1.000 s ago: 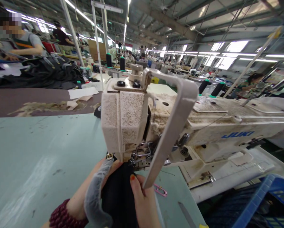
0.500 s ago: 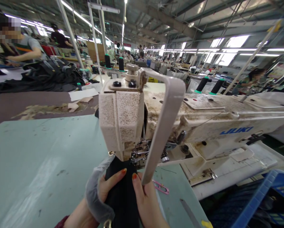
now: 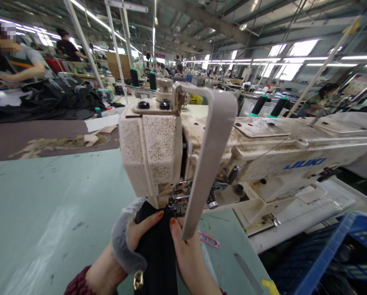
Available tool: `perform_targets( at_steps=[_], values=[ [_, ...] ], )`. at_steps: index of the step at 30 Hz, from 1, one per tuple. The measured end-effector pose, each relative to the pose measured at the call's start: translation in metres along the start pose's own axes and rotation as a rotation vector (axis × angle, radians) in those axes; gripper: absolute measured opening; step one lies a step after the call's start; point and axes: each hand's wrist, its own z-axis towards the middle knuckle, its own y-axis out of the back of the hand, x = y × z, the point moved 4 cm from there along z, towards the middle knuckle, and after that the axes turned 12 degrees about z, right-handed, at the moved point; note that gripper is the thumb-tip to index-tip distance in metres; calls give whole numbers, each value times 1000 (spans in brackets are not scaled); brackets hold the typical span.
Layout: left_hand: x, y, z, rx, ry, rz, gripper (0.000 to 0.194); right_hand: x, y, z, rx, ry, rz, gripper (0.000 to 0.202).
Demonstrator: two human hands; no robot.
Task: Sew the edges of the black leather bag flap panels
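A piece of black fabric runs under the needle area of a white sewing machine. My left hand grips its left side, thumb on top and the other fingers hidden beneath. A grey, translucent-looking strap loops over that hand, with a gold metal clasp near its lower end. My right hand pinches the fabric's right edge close to the presser foot; its thumb lies on the cloth and its other fingers are partly hidden. The machine's beige curved bar passes in front of the right hand.
On the pale green tabletop, a pink-framed small tool lies right of my hand. A blue plastic basket stands at the lower right. Dark garments are heaped at the back left, where a co-worker stands.
The view has shifted slightly, and the machine sits a little further left. More of the gold clasp and my left sleeve shows. Both hands keep their hold on the black fabric.
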Motion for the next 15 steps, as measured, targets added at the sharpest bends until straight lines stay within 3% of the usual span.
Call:
perform_targets(
  at_steps=[7, 10, 12, 13, 14, 15],
  values=[
    [5, 5, 1, 26, 124, -86, 39, -5, -8, -1, 6, -12, -27, 63],
    [11, 5, 1, 69, 194, -112, 38, -2, 3, -10, 145, -68, -43, 64],
    [10, 6, 1, 66, 190, -109, 44, 14, 36, -17, 219, -116, -18, 63],
    [7, 6, 1, 49, 164, -108, 48, 31, 63, -19, 175, -92, -20, 61],
    [4, 7, 1, 27, 130, -107, 52, 55, 99, -18, 25, 5, -65, 58],
    [0, 8, 0, 7, 97, -108, 55, 86, 141, -18, -235, 171, -145, 52]
  ],
)
